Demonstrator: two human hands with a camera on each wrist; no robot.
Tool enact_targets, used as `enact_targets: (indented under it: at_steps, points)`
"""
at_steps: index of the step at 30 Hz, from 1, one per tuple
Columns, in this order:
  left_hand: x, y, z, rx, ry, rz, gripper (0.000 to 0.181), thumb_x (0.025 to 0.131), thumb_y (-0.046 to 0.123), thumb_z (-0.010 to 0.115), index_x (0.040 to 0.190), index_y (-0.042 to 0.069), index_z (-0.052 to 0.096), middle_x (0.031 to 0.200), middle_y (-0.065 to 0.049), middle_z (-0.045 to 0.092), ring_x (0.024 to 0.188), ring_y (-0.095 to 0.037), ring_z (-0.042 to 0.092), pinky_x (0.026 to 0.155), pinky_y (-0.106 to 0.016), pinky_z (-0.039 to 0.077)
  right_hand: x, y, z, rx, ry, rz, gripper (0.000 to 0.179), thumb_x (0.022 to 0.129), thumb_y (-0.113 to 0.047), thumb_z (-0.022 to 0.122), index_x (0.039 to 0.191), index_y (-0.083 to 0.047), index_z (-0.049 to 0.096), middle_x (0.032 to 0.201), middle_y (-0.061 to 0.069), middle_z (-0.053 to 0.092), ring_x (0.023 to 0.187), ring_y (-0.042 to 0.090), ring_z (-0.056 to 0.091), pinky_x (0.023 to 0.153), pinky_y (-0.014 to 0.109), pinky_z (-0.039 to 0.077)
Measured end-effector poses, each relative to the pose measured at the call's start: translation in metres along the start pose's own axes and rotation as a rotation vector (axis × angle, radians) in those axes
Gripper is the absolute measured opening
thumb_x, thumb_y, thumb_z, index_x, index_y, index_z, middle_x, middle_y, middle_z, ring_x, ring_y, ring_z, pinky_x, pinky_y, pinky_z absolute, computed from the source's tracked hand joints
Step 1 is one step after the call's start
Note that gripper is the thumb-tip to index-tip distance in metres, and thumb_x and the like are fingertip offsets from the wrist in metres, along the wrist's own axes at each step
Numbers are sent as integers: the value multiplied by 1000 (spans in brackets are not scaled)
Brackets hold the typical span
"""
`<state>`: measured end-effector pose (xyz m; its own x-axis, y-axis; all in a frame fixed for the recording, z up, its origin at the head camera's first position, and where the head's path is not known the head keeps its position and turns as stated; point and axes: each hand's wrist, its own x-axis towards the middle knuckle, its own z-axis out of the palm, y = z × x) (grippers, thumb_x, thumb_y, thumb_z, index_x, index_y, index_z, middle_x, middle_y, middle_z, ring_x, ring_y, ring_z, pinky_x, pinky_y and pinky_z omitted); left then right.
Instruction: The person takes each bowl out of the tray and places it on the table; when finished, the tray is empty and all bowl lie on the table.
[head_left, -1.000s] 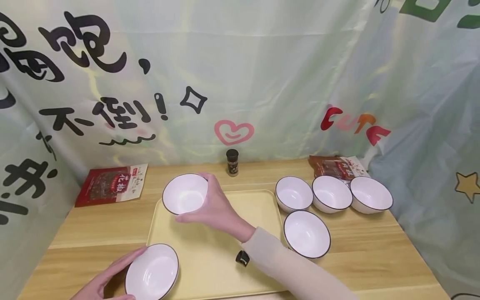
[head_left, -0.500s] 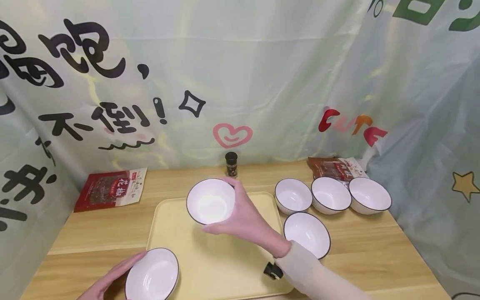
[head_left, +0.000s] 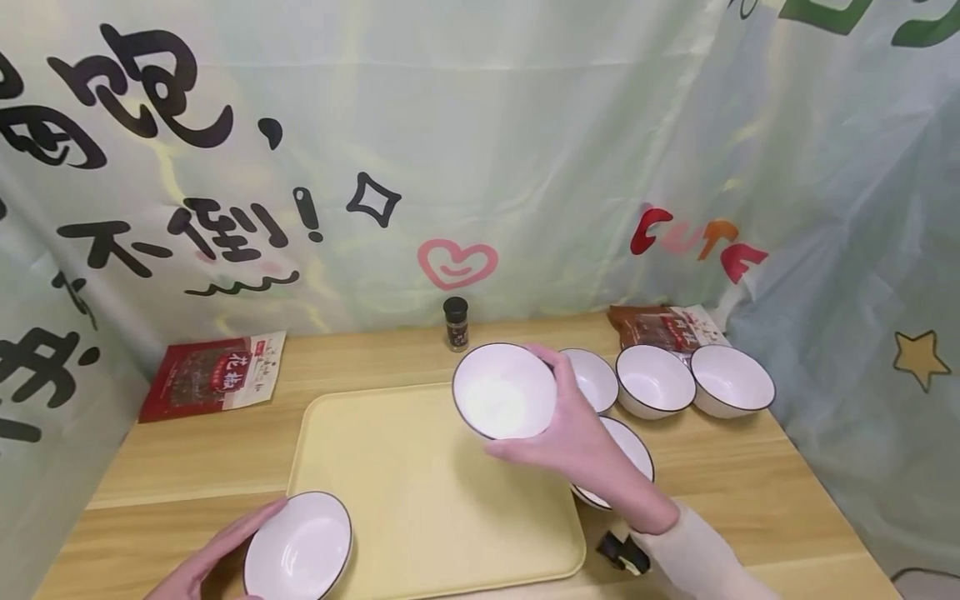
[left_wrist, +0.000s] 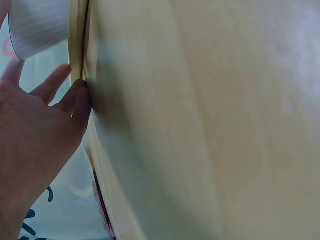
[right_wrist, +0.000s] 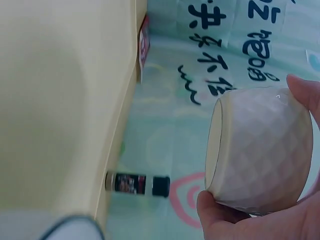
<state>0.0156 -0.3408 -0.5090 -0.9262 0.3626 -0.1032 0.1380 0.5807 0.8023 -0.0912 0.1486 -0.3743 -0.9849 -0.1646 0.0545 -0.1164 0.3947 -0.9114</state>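
Observation:
My right hand [head_left: 573, 429] grips a white bowl [head_left: 504, 390] with a dark rim by its right side, held up over the right part of the yellow tray [head_left: 427, 575]. In the right wrist view this bowl [right_wrist: 260, 150] shows a diamond-patterned outside, with thumb and fingers spread across it. At the lower left, my left hand [head_left: 217, 554] holds another white bowl [head_left: 300, 550] by its left side, overlapping the tray's front left edge. In the left wrist view part of that bowl [left_wrist: 40, 25] shows, with other fingers [left_wrist: 82, 102] down at the tabletop.
Three bowls stand in a row at the right, the middle one [head_left: 656, 382] beside the rightmost bowl [head_left: 732, 381]. A fourth-position bowl [head_left: 633, 454] sits nearer, partly behind the right hand. Spice bottle [head_left: 456, 323], red packet [head_left: 213, 377] and brown packet [head_left: 667, 329] line the back by the curtain.
My right hand has carried its bowl rightward across the tray, from the tray's back left to its right side. The left hand and its bowl have hardly moved.

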Motion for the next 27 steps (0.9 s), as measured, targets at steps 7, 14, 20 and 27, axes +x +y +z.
enact_targets:
  at_steps: [7,14,20,27]
  points:
    - [1,20,-1,16,18,-33,84,96,17,84,168,32,44,166,3,49,141,10,41,104,-32,45,-10,13,-31,-51,55,15,121,69,-35,106,164,-21,32,161,11,44,133,41,58,102,58,52]
    - [2,25,-4,-11,-8,-86,82,98,18,82,168,34,43,166,3,49,140,7,42,105,-35,45,-18,21,-61,-83,96,-4,123,72,-25,106,166,-15,28,162,16,41,136,43,53,103,62,50]
    - [3,32,-8,-102,-63,-189,81,99,20,81,168,35,42,169,1,44,141,8,40,109,-36,43,-28,32,-86,-139,137,4,125,71,-20,106,168,-15,26,163,16,39,136,40,51,101,37,52]
    - [2,32,-8,-85,-61,-210,81,99,23,82,168,35,42,169,-2,44,141,8,39,110,-39,43,-46,47,-113,-189,186,98,126,77,-24,103,172,-18,20,164,20,37,137,44,46,88,18,44]
